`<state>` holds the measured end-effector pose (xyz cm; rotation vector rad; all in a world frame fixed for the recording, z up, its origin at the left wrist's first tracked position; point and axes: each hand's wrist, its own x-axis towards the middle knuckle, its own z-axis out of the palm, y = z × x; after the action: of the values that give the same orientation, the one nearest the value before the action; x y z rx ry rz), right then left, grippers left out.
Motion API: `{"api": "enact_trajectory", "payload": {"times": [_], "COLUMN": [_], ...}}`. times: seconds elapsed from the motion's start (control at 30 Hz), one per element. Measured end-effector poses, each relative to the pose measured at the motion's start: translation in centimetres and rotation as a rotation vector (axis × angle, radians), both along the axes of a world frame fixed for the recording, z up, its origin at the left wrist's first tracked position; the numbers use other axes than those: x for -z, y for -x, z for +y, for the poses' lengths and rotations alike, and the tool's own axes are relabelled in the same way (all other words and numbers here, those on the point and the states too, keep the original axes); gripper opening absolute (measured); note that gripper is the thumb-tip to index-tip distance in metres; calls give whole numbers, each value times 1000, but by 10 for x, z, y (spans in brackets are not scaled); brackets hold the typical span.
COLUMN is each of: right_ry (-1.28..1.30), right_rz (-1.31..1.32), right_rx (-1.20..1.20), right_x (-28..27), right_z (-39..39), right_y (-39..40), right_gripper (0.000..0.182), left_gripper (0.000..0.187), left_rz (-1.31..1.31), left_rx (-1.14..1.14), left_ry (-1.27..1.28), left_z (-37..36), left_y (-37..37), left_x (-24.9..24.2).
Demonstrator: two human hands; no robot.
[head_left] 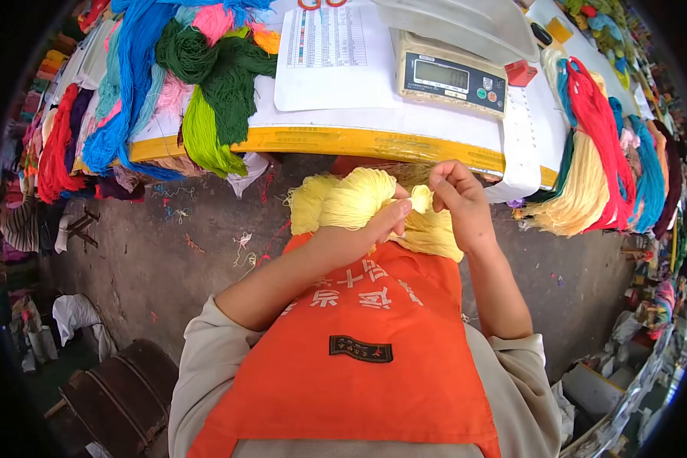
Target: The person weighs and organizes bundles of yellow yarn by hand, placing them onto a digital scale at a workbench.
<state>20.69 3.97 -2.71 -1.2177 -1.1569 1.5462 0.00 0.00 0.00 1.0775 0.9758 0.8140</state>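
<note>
A thick hank of pale yellow yarn (356, 200) lies over my lap, on top of the orange apron (359, 328). My left hand (380, 225) is closed round a narrow part of this yarn, its thumb pressed on top. From that grip a small tuft sticks out to the right. My right hand (458, 195) is raised beside the tuft, thumb and fingertips pinched together at the yarn's end. Whether a single strand sits in that pinch is too small to make out. More yellow yarn hangs down under my right wrist.
Ahead stands a white table with a yellow front edge (313, 141). On it are a digital scale (450, 80) with a clear tray, a printed sheet (332, 69) and orange scissor handles. Coloured hanks, blue (133, 69), green (233, 91) and red (599, 137), hang over the edge.
</note>
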Motion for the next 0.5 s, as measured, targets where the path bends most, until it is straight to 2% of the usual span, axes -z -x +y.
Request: {"api": "enact_trajectory", "payload": {"times": [0.17, 0.3, 0.4, 0.47, 0.5], "right_ry": [42, 50, 65, -104, -103], "right_rz": [-9, 9, -15, 16, 17], "right_rx": [-153, -110, -147, -151, -151], "right_x": [12, 12, 15, 11, 7], "right_z": [-6, -8, -8, -9, -9], "right_y": [3, 7, 2, 2, 3], "right_gripper": [6, 3, 9, 24, 24], "left_gripper": [19, 19, 18, 18, 18], "left_rz": [-1, 9, 11, 17, 17], "left_rx": [5, 8, 7, 0, 0], "left_ry": [-13, -3, 0, -9, -8], "left_z": [1, 0, -1, -1, -1], "left_y": [-2, -2, -1, -1, -1], "left_x": [4, 6, 7, 7, 7]}}
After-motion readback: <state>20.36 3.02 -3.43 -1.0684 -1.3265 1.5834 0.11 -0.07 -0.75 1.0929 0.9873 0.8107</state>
